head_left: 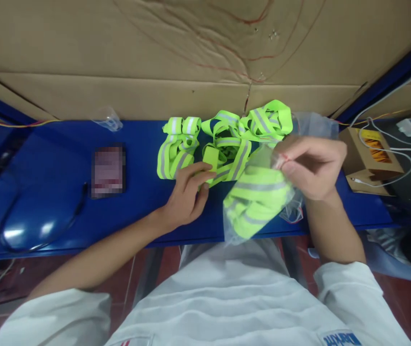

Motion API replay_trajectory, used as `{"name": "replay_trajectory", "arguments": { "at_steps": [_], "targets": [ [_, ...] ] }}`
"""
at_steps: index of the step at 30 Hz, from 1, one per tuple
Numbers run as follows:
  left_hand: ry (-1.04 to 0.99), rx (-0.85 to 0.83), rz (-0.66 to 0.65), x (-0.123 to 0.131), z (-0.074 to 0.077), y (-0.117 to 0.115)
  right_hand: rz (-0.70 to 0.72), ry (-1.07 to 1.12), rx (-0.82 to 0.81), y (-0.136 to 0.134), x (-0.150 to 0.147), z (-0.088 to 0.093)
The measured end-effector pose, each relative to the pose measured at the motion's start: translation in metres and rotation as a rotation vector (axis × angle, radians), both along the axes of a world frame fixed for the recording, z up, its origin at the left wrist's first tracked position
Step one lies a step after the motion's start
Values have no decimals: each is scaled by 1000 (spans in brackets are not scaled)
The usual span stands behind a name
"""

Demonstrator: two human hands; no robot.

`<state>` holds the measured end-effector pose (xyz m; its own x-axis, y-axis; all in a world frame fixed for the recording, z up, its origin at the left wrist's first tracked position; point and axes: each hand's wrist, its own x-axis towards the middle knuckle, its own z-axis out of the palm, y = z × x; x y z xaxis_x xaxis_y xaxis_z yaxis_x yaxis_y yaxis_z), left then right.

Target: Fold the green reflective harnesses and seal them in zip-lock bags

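My right hand [309, 166] pinches the top of a clear plastic bag [259, 202] that holds a folded neon-yellow reflective strap; the bag hangs over the blue table's [46, 182] front edge. My left hand [189, 190] rests on the table with its fingers closing on a loose end of a neon-yellow reflective strap [227, 149] in the middle bundle. Another strap bundle [178, 146] lies to its left, and a third [268, 120] lies behind the bag.
A phone [108, 170] lies on the table left of the straps, with a dark cable [79, 206] beside it. An empty clear bag [109, 119] sits at the back. A small cardboard box [369, 158] with white cables stands at the right. Cardboard sheets [191, 53] line the back.
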<state>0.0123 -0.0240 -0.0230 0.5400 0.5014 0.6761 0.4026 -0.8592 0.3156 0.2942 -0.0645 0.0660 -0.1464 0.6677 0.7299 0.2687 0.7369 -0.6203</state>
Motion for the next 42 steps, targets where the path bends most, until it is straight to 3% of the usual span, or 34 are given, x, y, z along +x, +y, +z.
{"name": "replay_trajectory", "arguments": {
  "at_steps": [4, 6, 8, 11, 14, 17, 21, 24, 26, 32, 38, 42],
  "targets": [
    [-34, 77, -108, 8, -3, -10, 359, -300, -119, -6, -10, 13],
    [68, 177, -34, 11, -7, -4, 408, -403, -179, -4, -8, 17],
    [173, 218, 122, 11, -11, 5, 433, -376, -242, -1, 0, 15],
    [195, 232, 267, 7, -12, 12, 374, -326, -379, 7, 16, 2],
    [76, 191, 125, 4, -7, 6, 169, -329, -428, 14, 25, -14],
    [-5, -78, -100, 6, 0, -6, 146, -324, -380, 16, 21, -25],
    [-54, -849, -240, 14, 6, -10, 286, -411, -327, 8, -3, -36],
    [-132, -1209, -449, 18, 5, 2, 252, -559, -246, 3, -21, -45],
    [-133, -1311, -500, 17, 4, 12, 221, -578, -221, 1, -25, -50],
    [32, -1428, -327, 7, 14, 30, 107, -560, -301, 1, -11, -42],
    [33, -1428, -274, 8, 21, 24, 244, -535, -375, -2, -4, -27],
    [-83, -1558, -279, 9, 15, 24, 240, -500, -437, 0, 2, -22]
  ]
}}
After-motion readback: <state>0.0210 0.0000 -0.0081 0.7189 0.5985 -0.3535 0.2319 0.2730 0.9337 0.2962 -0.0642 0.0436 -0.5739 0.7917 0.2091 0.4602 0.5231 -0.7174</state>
